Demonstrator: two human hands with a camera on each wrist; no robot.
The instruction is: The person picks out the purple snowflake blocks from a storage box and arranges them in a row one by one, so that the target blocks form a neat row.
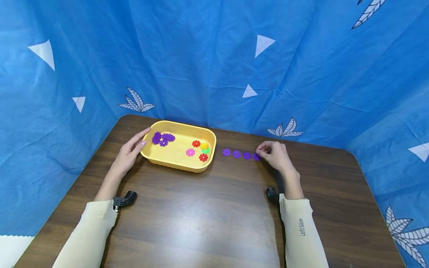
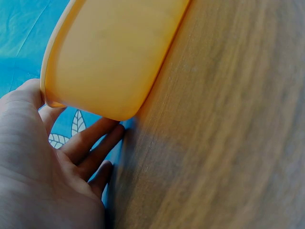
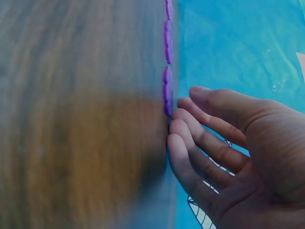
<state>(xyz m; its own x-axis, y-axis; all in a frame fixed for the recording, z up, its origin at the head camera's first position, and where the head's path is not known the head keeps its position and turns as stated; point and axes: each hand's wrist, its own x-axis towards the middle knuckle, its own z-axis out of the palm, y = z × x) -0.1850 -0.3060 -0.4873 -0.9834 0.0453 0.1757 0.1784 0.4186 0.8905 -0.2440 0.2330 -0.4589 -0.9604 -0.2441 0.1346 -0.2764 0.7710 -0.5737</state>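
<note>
My left hand holds the left end of a yellow plastic tray, thumb over the rim and fingers against the outer wall. In the left wrist view, fingertips touch the wall low down. To the tray's right, several purple snowflake discs lie flat in a row. At the row's right end my right hand touches the last purple disc, partly covered by the fingers. The right wrist view shows its fingers loosely bent beside that disc, with the thumb apart from them.
Purple discs are bunched at the tray's left; red, pink, yellow and green ones lie at its right. A blue curtain hangs behind the brown wooden table.
</note>
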